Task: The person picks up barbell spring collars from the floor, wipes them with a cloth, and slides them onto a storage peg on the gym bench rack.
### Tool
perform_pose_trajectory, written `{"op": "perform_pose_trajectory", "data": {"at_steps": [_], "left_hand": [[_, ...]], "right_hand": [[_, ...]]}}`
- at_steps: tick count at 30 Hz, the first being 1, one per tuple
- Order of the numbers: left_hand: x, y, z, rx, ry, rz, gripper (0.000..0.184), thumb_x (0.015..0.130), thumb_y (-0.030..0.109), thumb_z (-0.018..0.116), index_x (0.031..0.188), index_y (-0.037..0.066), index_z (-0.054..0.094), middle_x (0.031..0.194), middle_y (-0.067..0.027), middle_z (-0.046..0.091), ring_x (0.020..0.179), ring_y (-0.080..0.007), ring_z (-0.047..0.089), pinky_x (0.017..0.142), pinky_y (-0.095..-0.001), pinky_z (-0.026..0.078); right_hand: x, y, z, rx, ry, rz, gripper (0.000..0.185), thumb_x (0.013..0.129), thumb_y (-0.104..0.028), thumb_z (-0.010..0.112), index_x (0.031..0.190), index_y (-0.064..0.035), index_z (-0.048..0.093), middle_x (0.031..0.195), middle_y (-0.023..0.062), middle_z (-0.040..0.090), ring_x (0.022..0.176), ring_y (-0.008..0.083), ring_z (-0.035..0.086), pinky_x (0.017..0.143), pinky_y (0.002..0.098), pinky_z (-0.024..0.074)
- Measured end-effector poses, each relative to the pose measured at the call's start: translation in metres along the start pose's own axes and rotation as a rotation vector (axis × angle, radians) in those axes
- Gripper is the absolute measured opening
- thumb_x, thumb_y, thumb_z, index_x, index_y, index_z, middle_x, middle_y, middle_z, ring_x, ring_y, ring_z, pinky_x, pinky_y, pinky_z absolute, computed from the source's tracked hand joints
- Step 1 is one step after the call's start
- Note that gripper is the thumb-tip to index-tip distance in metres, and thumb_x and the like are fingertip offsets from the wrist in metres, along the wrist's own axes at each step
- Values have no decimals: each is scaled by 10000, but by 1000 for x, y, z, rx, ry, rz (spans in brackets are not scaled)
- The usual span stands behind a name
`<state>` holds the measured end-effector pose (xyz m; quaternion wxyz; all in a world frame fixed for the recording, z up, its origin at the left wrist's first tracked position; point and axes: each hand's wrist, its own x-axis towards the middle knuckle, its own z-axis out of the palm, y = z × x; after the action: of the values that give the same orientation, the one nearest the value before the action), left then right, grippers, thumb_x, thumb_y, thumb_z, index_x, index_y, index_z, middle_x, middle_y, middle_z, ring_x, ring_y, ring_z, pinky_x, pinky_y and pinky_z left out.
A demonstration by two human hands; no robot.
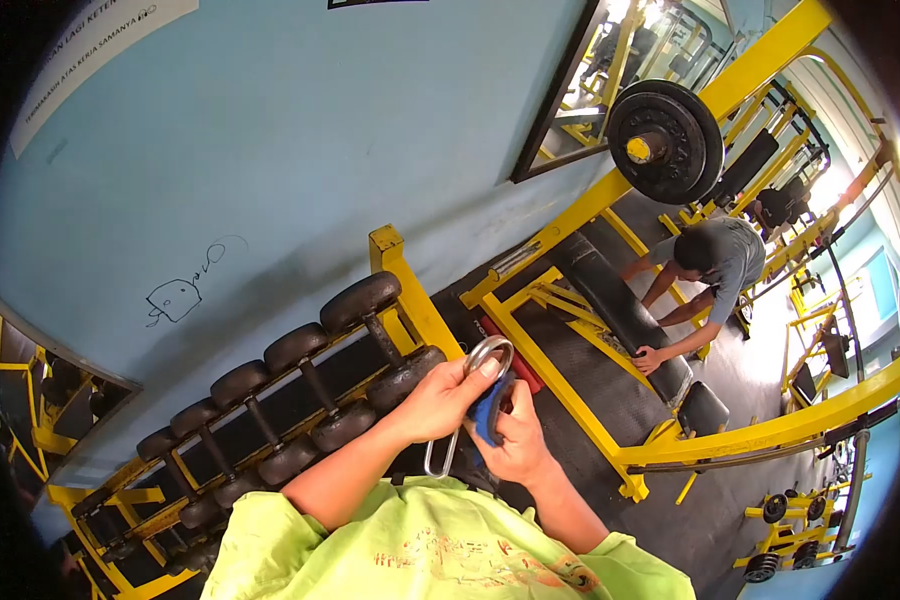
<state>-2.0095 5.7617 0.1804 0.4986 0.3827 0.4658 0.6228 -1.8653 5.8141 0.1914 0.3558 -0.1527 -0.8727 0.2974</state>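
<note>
Left hand [440,400]: narrow grip, thumb pressed on the upper bend of a metal loop [507,352]; the loop's lower bend hangs free below the wrist. Right hand [522,437]: fingers curled around blue fabric [489,412], bunched just beside the loop. Whether fabric meets metal, I cannot tell; fingers hide it. All of it is up in the air before my green shirt [440,545].

Handling, my judgement: left steadies, right moves. Pinch near the spot being worked so the free end doesn't swing. Lay the fabric flat around the bar rather than dabbing with a wad; turn the loop to reach covered parts. Smooth metal may slip.

Surroundings: dumbbell rack [386,247] on my left; on my right, a person [725,260] bent over a black pad [610,295]. Elbows in.
</note>
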Motion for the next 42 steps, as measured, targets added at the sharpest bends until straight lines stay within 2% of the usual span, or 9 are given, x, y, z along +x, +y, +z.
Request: {"op": "perform_pose_trajectory", "data": {"at_steps": [7, 12, 15, 18, 19, 25, 28, 32, 42], "left_hand": [[-7, 14, -15, -330, 34, -236, 425, 963, 373, 444, 1218, 44, 534, 1105, -75, 617, 953, -166, 615, 769, -281, 497], [-6, -13, -33, -416, -37, -275, 448, 963, 369, 435, 1283, 63, 498, 1188, -59, 588, 1037, -140, 575, 818, -287, 474], [-5, -24, -16, -443, -171, -304, 420, 944, 340, 472, 1162, -4, 573, 1181, -102, 570, 1078, -221, 542, 958, -370, 403], [-1, -37, -16, -528, -51, -265, 387, 950, 306, 464, 1119, -19, 591, 1130, -120, 589, 1042, -214, 559, 938, -347, 430], [-2, -33, -15, -518, 11, -287, 367, 942, 297, 483, 1079, -20, 607, 1090, -116, 602, 1013, -211, 571, 926, -345, 437], [-2, -40, -21, -449, 153, -350, 257, 915, 203, 553, 1033, -13, 626, 962, -72, 637, 861, -138, 602, 805, -274, 488], [10, -46, -24, -413, 261, -212, 198, 893, 136, 571, 1012, -7, 639, 939, -47, 642, 857, -114, 586, 796, -258, 468], [35, -36, -14, -146, 226, -167, 239, 886, 182, 604, 1023, -10, 641, 983, -43, 640, 885, -113, 575, 819, -262, 443], [93, -60, -22, 245, 425, -90, 241, 873, 198, 619, 988, -9, 660, 959, -84, 654, 888, -124, 583, 826, -267, 438]], "right_hand": [[-25, 58, -6, 67, 338, 517, 211, 831, -87, 595, 1020, 0, 561, 894, 138, 647, 818, 239, 639, 737, 333, 485], [-29, 39, -6, 286, 62, 638, 281, 865, -222, 634, 1019, 2, 559, 863, 61, 631, 785, 134, 585, 725, 294, 480], [-10, 19, 15, 856, -10, 527, 393, 953, -350, 477, 1127, 1, 509, 993, 32, 569, 941, 86, 495, 853, 250, 406], [-26, 44, 38, 799, -96, 482, 498, 961, -406, 417, 1267, -14, 446, 1174, 114, 480, 1081, 223, 432, 970, 353, 315], [-9, 23, 14, 361, -277, 428, 511, 945, -437, 424, 1235, -18, 466, 1173, 181, 453, 1112, 323, 404, 996, 391, 293], [-19, 7, 9, -248, 50, 413, 417, 890, -314, 588, 1148, 0, 498, 1051, 169, 518, 956, 277, 543, 873, 384, 435], [-24, 14, 4, 264, -228, 618, 352, 831, -230, 684, 1030, -18, 486, 777, 94, 596, 645, 162, 601, 577, 275, 505], [-20, 44, 13, 1001, -69, 1006, 262, 863, -134, 636, 1048, -20, 491, 735, 24, 584, 587, 59, 519, 486, 185, 395], [-1, 169, 8, 721, 140, 674, 278, 841, -8, 609, 1108, 20, 536, 829, -10, 576, 687, 29, 505, 598, 191, 416]]}}
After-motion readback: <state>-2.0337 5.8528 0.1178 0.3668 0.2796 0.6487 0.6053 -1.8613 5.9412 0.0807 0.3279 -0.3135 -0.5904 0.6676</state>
